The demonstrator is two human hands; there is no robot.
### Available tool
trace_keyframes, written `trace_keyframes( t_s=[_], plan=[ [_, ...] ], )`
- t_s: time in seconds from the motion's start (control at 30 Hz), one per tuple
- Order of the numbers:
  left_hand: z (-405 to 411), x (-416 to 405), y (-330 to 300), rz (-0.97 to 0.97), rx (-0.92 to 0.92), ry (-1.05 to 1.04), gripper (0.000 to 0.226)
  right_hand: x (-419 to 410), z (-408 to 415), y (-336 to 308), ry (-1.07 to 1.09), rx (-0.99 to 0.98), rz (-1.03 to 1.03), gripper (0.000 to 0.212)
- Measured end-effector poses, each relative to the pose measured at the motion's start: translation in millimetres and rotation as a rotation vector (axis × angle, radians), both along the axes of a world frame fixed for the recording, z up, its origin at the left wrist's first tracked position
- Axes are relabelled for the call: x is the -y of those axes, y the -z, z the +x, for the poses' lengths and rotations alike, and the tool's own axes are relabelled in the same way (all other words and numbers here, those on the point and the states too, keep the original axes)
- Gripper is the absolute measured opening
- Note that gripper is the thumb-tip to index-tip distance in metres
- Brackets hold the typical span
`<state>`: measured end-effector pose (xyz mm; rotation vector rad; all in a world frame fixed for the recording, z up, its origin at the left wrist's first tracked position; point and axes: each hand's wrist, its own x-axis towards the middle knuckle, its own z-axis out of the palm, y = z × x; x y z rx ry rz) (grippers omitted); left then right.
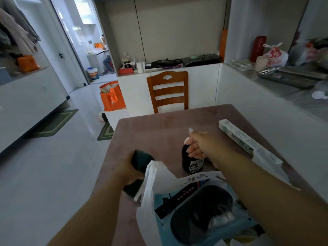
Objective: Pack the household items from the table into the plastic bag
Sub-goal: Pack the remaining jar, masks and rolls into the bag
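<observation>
A white plastic bag lies open at the near edge of the mauve table; a light blue pack with a dark oval print sits inside it. My left hand grips a dark folded cloth together with the bag's left handle. My right hand closes around the top of a black bottle with a white label that stands upright just beyond the bag. A long white and green box lies on the table to the right.
A wooden chair stands at the table's far side. An orange tote bag sits on the floor to the left. White cabinets and a counter with bags and a metal tray run along the right.
</observation>
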<state>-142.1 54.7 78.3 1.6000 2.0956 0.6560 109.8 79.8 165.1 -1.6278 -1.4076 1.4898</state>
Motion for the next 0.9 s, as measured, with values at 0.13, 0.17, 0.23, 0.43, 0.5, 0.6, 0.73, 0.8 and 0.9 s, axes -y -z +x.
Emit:
trace_keyframes(
  t_s=[0.13,0.17,0.23,0.43,0.5,0.6,0.73,0.8,0.9],
  plan=[
    [14.7,-16.7,-74.3,0.105,0.039,0.178,0.085,8.1,1.7,-13.6,0.058,-0.116,0.028,0.041],
    [25.4,-18.1,-93.7,0.115,0.025,0.216,0.092,12.5,1.3,-18.8,0.055,-0.163,0.05,0.043],
    [53.4,-10.4,-122.7,0.118,0.007,0.328,0.102,19.2,0.5,-29.1,0.074,-0.271,0.1,0.051],
    [108.4,29.9,-164.0,0.164,0.029,0.477,0.094,43.7,24.9,-46.8,0.185,-0.333,0.237,0.055],
    [101.5,44.8,-169.2,0.094,-0.006,0.337,0.087,49.4,40.5,-41.1,0.211,-0.31,0.225,0.04],
    [91.5,77.3,-158.6,-0.109,-0.222,0.13,0.083,61.6,68.2,-30.5,0.23,-0.265,0.168,0.05],
    [95.1,106.0,-126.4,-0.181,-0.094,0.1,0.046,85.7,75.6,-11.9,0.182,-0.281,0.003,0.059],
    [94.8,108.8,-125.9,-0.05,0.2,0.002,0.034,99.7,69.0,4.6,0.084,-0.104,-0.033,0.061],
    [96.8,113.1,-132.9,0.107,0.532,-0.065,0.025,116.1,60.4,26.5,-0.278,0.608,0.093,0.063]
  ],
)
